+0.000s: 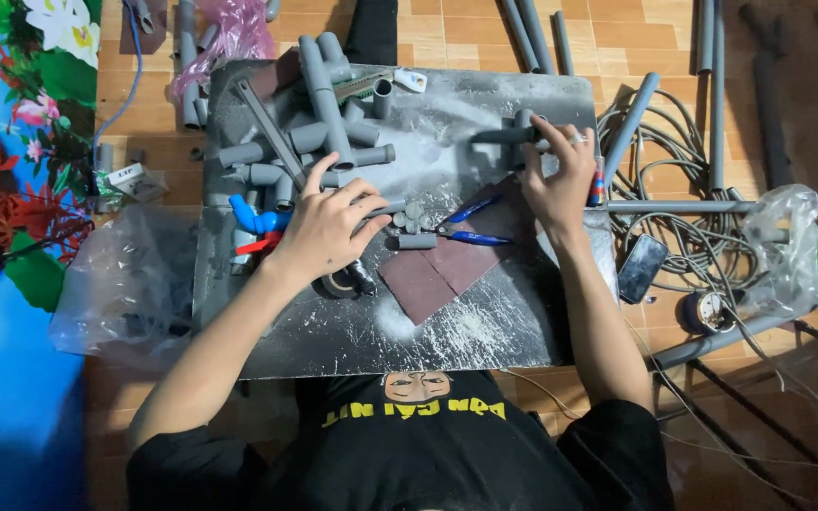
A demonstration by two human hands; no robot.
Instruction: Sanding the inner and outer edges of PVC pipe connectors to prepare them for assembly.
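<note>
My left hand (324,227) lies palm down with fingers spread on the dusty grey work board (485,322), its fingertips touching a thin grey pipe piece (388,206). Just left of it are a blue elbow fitting (253,218) and a red-handled tool (257,244). My right hand (560,175) grips a grey pipe fitting (515,133) near the board's far right edge. Between my hands lie blue-handled pliers (473,230), a short grey pipe stub (417,241), several small round caps (413,218) and brown sandpaper sheets (442,265).
A heap of grey pipes and fittings (319,123) covers the board's far left. A black tape roll (341,282) sits by my left wrist. Long pipes (712,205), coiled cable (684,180), a phone (643,268) and plastic bags (125,284) lie on the tiled floor.
</note>
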